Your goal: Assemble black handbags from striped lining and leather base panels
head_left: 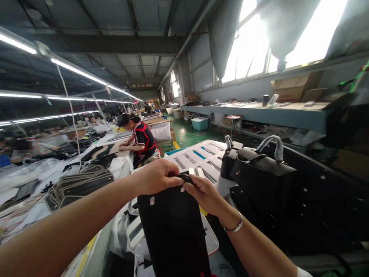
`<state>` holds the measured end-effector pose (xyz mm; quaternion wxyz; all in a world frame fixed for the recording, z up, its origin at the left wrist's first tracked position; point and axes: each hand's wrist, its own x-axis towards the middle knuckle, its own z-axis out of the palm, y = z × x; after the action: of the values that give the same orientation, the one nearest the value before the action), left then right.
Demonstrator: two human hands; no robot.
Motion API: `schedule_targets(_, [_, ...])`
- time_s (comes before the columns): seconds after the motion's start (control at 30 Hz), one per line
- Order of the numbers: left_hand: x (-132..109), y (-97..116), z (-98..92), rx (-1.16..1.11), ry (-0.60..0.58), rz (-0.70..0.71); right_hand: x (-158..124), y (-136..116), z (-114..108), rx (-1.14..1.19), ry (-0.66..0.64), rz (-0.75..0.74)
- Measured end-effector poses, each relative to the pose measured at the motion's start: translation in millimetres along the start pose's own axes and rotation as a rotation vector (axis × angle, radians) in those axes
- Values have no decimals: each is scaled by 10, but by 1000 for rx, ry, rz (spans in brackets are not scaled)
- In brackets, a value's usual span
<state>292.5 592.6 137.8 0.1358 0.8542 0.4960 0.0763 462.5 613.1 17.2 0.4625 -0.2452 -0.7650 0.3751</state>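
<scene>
Black, flat, round-cornered panel (174, 231) stands upright before you, its top edge between both hands. Leftmost, grey panels with tan rims (83, 184) lie stacked on a long, cluttered worktop (101, 238), whose edge runs beneath your left forearm. Your left hand (157, 178) pinches the black panel's top; its white patch (152, 201) is too small to read. Ahead, green floor (187, 136) gives an open aisle. Your right hand (204, 190) pinches the same edge, with a boxy black handbag (261, 172) crowding that side.

Long, smooth black panel (175, 231), held lengthwise, small white patches near its far edge.
</scene>
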Motion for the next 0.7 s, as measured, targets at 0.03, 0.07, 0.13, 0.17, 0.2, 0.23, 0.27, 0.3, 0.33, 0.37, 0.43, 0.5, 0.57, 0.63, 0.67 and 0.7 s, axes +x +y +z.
schedule_targets(0.03, [13,15,2,15,-4,7,11,1,-8,7,-16,-8])
schedule_targets(0.07, [25,30,5,28,-11,20,20,3,-15,11,-30,-14])
schedule_targets(0.13, [46,53,8,47,-32,46,34,10,-22,11,-45,-29])
schedule_targets(0.17, [53,60,10,53,-44,55,41,17,-22,11,-50,-40])
schedule_targets(0.2, [57,66,11,55,-53,56,49,24,-21,10,-53,-51])
schedule_targets(0.23, [58,70,13,56,-60,51,57,32,-18,10,-55,-62])
schedule_targets(0.27, [55,73,15,56,-61,39,66,39,-14,12,-56,-71])
schedule_targets(0.3, [49,75,17,58,-56,24,74,46,-10,14,-58,-78])
schedule_targets(0.33, [40,77,20,60,-44,10,82,53,-6,15,-59,-83])
schedule_targets(0.37, [28,78,23,62,-29,-3,89,58,-1,13,-62,-89])
schedule_targets(0.43, [1,72,34,54,0,-15,95,69,16,8,-74,-99])
schedule_targets(0.5, [-24,52,50,41,6,-5,91,83,47,27,-77,-94])
schedule_targets(0.57, [-38,19,69,23,-8,15,78,97,95,104,-68,-54])
schedule_targets(0.63, [-38,-17,72,-25,-41,29,67,100,153,211,-58,6])
schedule_targets(0.67, [-35,-34,58,-62,-58,27,66,93,181,255,-53,28])
schedule_targets(0.7, [-34,-49,31,-100,-74,20,69,81,205,280,-47,39])
